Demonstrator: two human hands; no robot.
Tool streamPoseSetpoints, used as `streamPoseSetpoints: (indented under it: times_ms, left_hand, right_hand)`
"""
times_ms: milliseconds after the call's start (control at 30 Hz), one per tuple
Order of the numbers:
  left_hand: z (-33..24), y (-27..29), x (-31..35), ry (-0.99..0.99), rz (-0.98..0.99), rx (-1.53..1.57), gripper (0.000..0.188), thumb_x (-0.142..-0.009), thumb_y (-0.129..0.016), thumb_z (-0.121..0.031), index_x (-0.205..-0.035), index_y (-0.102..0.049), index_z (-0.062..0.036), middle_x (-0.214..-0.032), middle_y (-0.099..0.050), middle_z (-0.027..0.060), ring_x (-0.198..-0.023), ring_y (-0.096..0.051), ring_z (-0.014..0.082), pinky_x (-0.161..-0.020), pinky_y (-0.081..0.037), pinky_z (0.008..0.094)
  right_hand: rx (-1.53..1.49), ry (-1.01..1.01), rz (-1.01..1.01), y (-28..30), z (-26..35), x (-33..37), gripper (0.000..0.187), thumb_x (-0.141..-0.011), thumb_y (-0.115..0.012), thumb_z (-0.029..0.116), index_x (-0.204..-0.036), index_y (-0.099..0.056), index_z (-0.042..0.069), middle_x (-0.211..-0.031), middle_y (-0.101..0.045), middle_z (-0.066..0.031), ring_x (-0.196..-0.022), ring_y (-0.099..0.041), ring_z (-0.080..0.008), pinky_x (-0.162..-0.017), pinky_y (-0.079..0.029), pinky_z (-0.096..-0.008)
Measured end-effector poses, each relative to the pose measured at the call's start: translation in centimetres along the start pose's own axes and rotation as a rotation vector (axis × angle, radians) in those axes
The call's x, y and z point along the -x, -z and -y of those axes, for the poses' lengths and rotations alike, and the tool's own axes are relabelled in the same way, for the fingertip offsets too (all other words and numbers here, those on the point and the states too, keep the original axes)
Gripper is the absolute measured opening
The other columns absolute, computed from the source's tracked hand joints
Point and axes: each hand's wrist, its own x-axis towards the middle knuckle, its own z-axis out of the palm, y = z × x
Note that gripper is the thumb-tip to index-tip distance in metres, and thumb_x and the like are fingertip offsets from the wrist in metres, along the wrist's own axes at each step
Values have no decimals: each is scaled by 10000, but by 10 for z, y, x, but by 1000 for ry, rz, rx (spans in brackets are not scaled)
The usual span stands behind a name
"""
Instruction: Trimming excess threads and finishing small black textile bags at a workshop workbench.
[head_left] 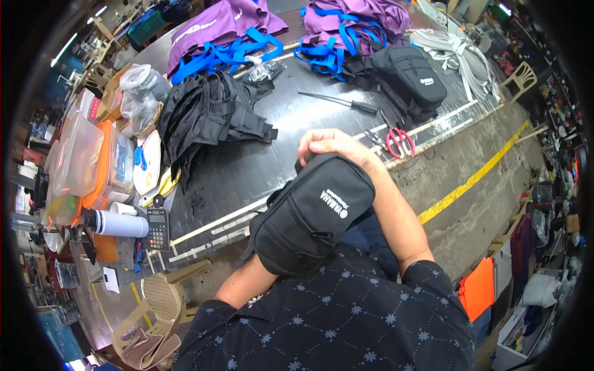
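A black zippered bag (307, 213) with white lettering is held up close to my chest, in front of the table's near edge. My right hand (337, 144) reaches round its far end, fingers curled and closed at the bag's top edge. My left forearm (250, 283) runs behind the bag, which hides that hand and its fingers. Beyond them on the dark table (247, 170) lie red-handled scissors (399, 142) and a long thin tool with a black handle (362, 107).
A similar black bag (416, 80) stands at the table's right, near white straps (461, 59). Black strapped bags (216, 111) are piled at left. Purple fabric (226, 28) lies at the back. A bottle (120, 224), a calculator (158, 229) and plastic boxes (80, 161) crowd the left end.
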Motion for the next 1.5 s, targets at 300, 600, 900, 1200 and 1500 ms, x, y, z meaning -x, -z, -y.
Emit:
streamPoseSetpoints:
  times_ms: [300,600,900,1200,1500]
  left_hand:
    - [-5,11,27,-27,16,-115,504,-1089,-458,-286,-1520,-448,-26,-1507,-532,128,-1343,-518,219,-1155,-398,357]
    - [-2,21,6,67,-7,-225,499,-1090,-455,-297,-1512,-457,-31,-1500,-534,124,-1333,-520,216,-1147,-402,357]
    - [-5,49,7,111,-3,-335,495,-1091,-452,-309,-1503,-466,-37,-1494,-537,121,-1324,-523,213,-1140,-406,356]
    - [-8,55,16,146,-5,-442,491,-1092,-449,-321,-1495,-474,-43,-1487,-539,117,-1314,-525,210,-1133,-410,356]
    - [13,101,-22,98,-41,-695,491,-1079,-471,-317,-1480,-484,-34,-1453,-562,120,-1287,-543,207,-1113,-430,358]
  right_hand:
    - [-48,7,154,0,-38,-23,383,-992,-642,330,-759,-577,34,-808,-565,-43,-757,-514,-140,-744,-426,-303]
    - [207,119,-485,16,-23,14,383,-1066,-571,384,-990,-709,36,-1007,-692,-54,-895,-634,-129,-860,-506,-296]
    - [434,211,-579,-16,-11,71,186,-908,-787,31,-1055,-672,26,-961,-654,33,-853,-567,-29,-767,-485,-208]
    - [72,280,-616,-27,-37,57,114,-959,-755,82,-1036,-720,4,-945,-745,-30,-810,-671,-69,-769,-556,-229]
    - [349,336,-804,-22,-44,44,392,-1107,-526,345,-1162,-718,8,-981,-694,-4,-820,-601,-67,-734,-466,-213]
